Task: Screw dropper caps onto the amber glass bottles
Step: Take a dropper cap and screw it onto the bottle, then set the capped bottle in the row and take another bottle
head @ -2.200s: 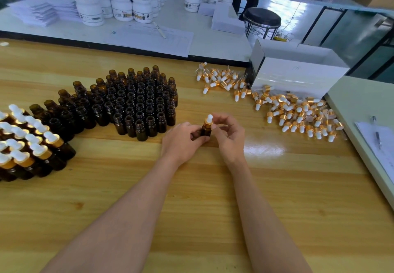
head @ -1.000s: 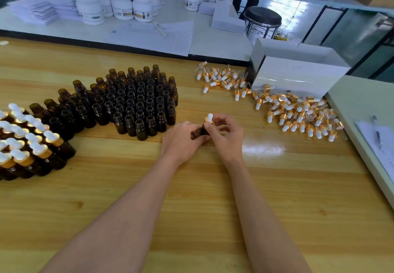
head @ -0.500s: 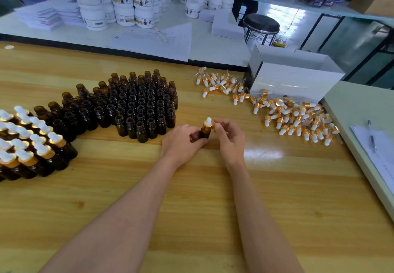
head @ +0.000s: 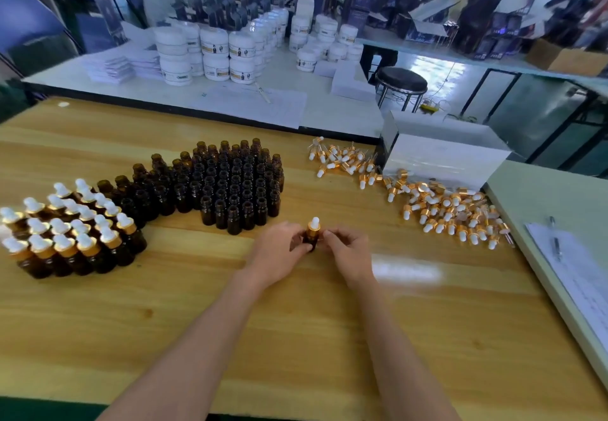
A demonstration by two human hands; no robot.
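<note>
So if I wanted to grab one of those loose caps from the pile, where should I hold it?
Pinch the gold collar of a cap at the near edge of the pile, coming from above with two fingers. The collar is the widest, hardest part; the white bulb is probably squishy, and the thin glass tube looks fragile. The caps lie on their sides, tangled, so edge ones should lift out most easily.

Two bare forearms run up from the lower edge of the view, each ending in a bare hand: the left hand [head: 279, 254] and the right hand [head: 349, 254]. No sleeve, cuff or glove covers either arm as far as the frame shows. Behind each hand the wrist is plain. The fingers [head: 332, 235] are slim, with short nails; finer detail is too small to tell.
</note>
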